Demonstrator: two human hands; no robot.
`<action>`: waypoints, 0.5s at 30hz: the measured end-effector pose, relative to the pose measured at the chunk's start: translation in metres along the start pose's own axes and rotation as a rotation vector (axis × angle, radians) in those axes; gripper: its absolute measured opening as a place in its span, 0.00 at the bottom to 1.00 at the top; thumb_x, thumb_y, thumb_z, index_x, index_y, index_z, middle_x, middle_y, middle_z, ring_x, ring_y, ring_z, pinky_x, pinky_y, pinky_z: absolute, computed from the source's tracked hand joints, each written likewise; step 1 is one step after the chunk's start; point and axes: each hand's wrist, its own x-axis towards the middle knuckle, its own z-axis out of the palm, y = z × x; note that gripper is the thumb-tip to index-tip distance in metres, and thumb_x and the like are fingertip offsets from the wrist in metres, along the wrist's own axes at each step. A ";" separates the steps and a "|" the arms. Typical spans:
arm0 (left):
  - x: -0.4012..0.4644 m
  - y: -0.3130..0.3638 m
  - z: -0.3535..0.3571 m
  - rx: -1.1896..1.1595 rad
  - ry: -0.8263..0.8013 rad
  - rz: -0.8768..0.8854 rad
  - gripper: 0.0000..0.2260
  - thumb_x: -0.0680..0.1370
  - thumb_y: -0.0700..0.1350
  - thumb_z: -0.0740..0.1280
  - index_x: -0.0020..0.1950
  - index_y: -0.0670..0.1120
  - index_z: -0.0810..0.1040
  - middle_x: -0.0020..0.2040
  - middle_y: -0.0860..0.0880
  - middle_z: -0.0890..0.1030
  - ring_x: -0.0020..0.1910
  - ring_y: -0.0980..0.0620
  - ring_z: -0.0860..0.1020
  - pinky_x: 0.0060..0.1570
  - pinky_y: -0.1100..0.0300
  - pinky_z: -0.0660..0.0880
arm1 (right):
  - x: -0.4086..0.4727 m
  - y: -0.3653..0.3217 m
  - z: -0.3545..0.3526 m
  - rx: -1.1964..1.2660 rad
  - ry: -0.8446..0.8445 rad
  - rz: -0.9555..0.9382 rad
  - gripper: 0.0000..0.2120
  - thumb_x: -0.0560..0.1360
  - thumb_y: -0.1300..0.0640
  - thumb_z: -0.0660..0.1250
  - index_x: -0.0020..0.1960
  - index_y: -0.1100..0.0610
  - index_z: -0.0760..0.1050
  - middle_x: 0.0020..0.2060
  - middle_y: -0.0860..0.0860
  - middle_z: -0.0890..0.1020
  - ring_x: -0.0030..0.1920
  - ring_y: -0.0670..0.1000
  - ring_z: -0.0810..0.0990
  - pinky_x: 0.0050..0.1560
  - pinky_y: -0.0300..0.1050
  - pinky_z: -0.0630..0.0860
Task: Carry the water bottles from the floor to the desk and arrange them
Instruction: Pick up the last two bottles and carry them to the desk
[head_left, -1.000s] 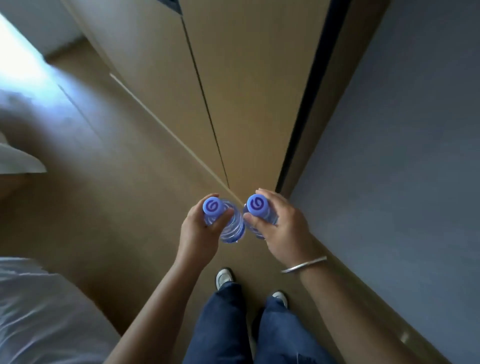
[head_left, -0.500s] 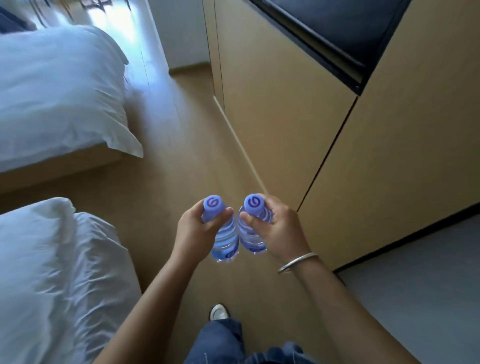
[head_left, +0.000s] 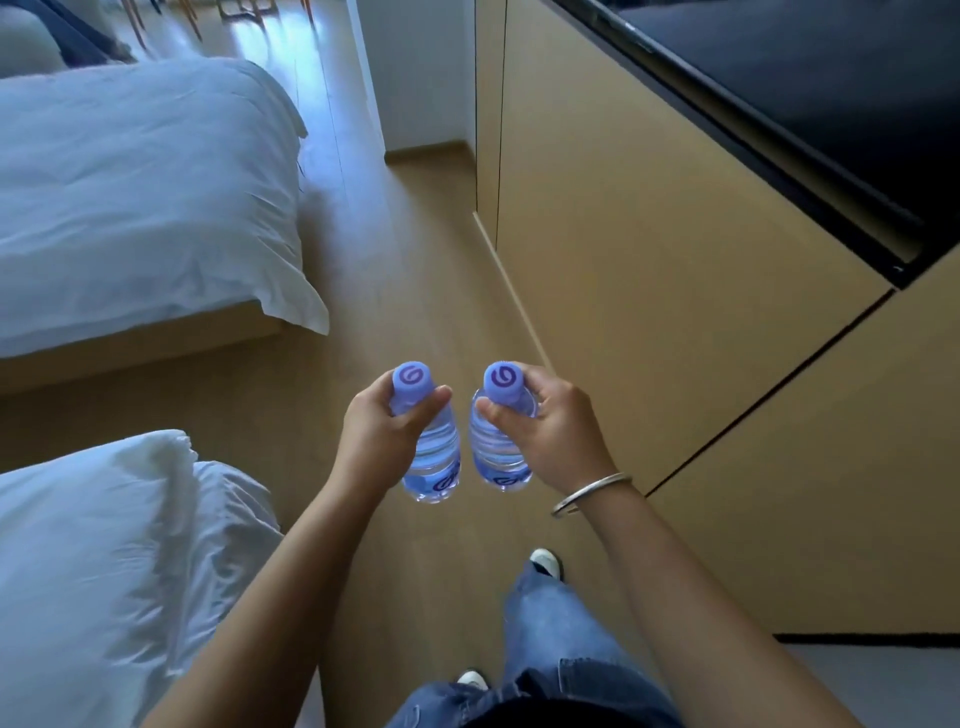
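Note:
Two small clear water bottles with purple caps are held upright in front of me above the wooden floor. My left hand (head_left: 384, 431) grips the neck of the left bottle (head_left: 434, 462). My right hand (head_left: 550, 431), with a silver bangle on its wrist, grips the neck of the right bottle (head_left: 498, 457). The bottles hang side by side with a small gap between them. No desk top is in view.
Two beds with white bedding lie to the left, one far (head_left: 140, 197) and one near (head_left: 93, 571). A tan cabinet wall (head_left: 649, 270) with a black screen (head_left: 810, 93) runs along the right. A floor aisle (head_left: 415, 270) leads ahead between them.
The view has swung up and left from the cabinet corner toward the beds and aisle. Both hands keep their bottles, which have drawn slightly apart.

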 end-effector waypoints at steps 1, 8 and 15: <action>0.012 -0.001 0.001 -0.014 0.006 -0.009 0.07 0.73 0.43 0.71 0.46 0.41 0.78 0.38 0.49 0.79 0.37 0.54 0.75 0.42 0.62 0.72 | 0.012 0.002 0.003 0.001 -0.003 0.006 0.10 0.70 0.54 0.73 0.51 0.55 0.79 0.42 0.46 0.82 0.43 0.45 0.78 0.49 0.41 0.74; 0.128 0.001 0.019 -0.021 0.020 -0.051 0.04 0.74 0.44 0.71 0.42 0.49 0.77 0.36 0.53 0.79 0.33 0.61 0.75 0.37 0.71 0.72 | 0.131 0.023 0.016 0.014 -0.029 0.033 0.10 0.70 0.55 0.72 0.50 0.55 0.79 0.43 0.48 0.82 0.44 0.47 0.79 0.50 0.43 0.74; 0.257 0.018 0.039 -0.068 0.074 -0.104 0.06 0.74 0.43 0.70 0.41 0.52 0.75 0.37 0.54 0.78 0.36 0.60 0.76 0.42 0.66 0.73 | 0.282 0.032 0.013 -0.001 -0.092 0.012 0.10 0.69 0.57 0.73 0.50 0.56 0.80 0.43 0.50 0.83 0.46 0.50 0.80 0.51 0.46 0.76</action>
